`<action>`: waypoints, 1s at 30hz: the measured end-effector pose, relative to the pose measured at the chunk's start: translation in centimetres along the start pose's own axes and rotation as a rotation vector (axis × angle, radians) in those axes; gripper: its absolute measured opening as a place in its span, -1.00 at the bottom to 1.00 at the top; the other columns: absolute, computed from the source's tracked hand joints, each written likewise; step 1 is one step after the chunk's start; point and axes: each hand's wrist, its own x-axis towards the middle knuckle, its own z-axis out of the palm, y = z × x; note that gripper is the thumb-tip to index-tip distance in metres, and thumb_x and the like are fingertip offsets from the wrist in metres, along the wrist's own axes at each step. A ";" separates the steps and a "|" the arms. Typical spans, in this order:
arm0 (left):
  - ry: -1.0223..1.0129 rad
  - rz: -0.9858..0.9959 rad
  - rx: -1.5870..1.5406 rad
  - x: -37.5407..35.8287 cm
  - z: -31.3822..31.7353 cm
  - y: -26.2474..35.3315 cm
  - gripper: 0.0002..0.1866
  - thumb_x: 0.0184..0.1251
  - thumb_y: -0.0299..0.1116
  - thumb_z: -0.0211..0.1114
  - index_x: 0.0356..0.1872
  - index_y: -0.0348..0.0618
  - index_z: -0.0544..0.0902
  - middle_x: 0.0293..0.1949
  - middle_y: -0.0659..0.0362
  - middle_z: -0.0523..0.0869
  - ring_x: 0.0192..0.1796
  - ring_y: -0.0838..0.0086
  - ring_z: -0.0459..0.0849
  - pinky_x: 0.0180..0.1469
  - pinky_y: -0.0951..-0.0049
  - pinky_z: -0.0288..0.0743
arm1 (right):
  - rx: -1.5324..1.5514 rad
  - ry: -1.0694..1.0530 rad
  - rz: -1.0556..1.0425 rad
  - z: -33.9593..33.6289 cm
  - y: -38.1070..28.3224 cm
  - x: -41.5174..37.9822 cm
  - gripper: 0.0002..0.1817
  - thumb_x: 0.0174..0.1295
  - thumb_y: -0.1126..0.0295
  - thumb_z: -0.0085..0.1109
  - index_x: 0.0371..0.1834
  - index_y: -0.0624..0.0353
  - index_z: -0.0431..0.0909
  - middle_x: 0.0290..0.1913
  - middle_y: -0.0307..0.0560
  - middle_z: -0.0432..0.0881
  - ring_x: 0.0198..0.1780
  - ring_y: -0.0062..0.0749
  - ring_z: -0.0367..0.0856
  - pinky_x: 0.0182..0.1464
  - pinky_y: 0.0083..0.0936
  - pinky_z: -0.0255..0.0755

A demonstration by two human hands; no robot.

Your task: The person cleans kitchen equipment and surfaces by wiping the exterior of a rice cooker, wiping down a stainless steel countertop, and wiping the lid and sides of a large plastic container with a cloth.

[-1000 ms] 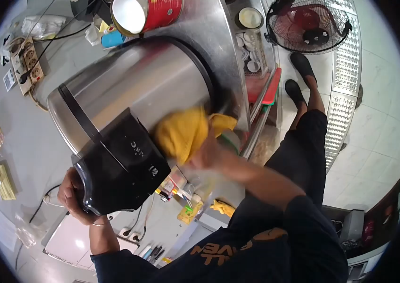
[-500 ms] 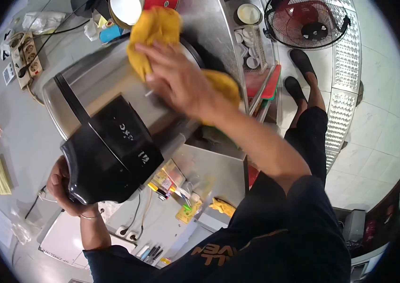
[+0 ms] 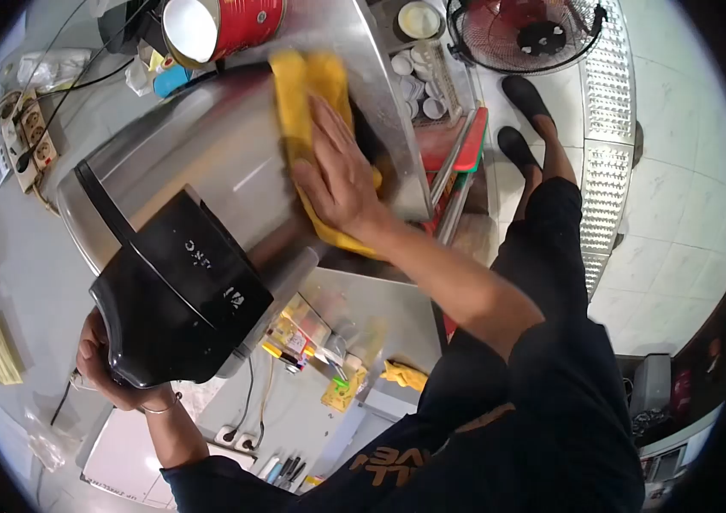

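Note:
A large stainless steel boiler (image 3: 200,162) with a black lid (image 3: 177,299) lies tilted on a steel counter (image 3: 354,34). My left hand (image 3: 102,363) grips the black lid end at the lower left. My right hand (image 3: 337,175) presses flat on a yellow cloth (image 3: 303,85) against the boiler's steel side near its base. The cloth spreads out above and below my palm.
A red tin can (image 3: 226,24) stands behind the boiler. Power strips (image 3: 19,128) and cables lie at the left. Cups sit on a shelf (image 3: 419,73), and a floor fan (image 3: 521,34) stands at the top right. Small items clutter the shelf (image 3: 320,355) below.
My right hand with the yellow cloth swept from the boiler's lower side up over its body, then down toward the base. The boiler shifted slightly left and lower.

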 end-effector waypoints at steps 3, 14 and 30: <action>-0.015 0.024 0.001 0.5 -1.2 -1.0 -0.56 0.54 -0.10 -0.11 -0.34 -0.33 0.44 -0.36 0.13 0.47 -0.25 0.42 0.46 -0.05 0.43 0.38 | -0.133 0.214 0.282 3.3 -1.9 -8.4 -0.45 0.49 0.35 -0.06 0.40 0.58 0.29 0.45 0.73 0.16 0.54 0.57 0.10 0.56 0.17 0.03; 0.229 0.126 0.023 0.0 -0.7 -1.5 -0.56 0.56 -0.11 -0.05 -0.27 -0.38 0.50 -0.29 0.09 0.55 -0.15 0.39 0.52 0.05 0.38 0.42 | 0.168 0.116 0.264 0.4 0.8 0.5 -0.48 0.53 0.26 -0.09 0.31 0.53 0.47 0.43 0.37 0.44 0.45 0.31 0.41 0.52 -0.05 0.19; -0.072 0.133 0.363 0.3 1.1 1.2 -0.44 0.52 0.05 -0.06 -0.45 -0.34 0.44 -0.49 0.24 0.36 -0.35 0.50 0.36 -0.22 0.47 0.26 | -0.036 0.043 0.233 0.3 0.0 -3.7 -0.54 0.52 0.34 -0.11 0.32 0.42 0.50 0.39 0.38 0.47 0.47 0.25 0.37 0.55 -0.09 0.17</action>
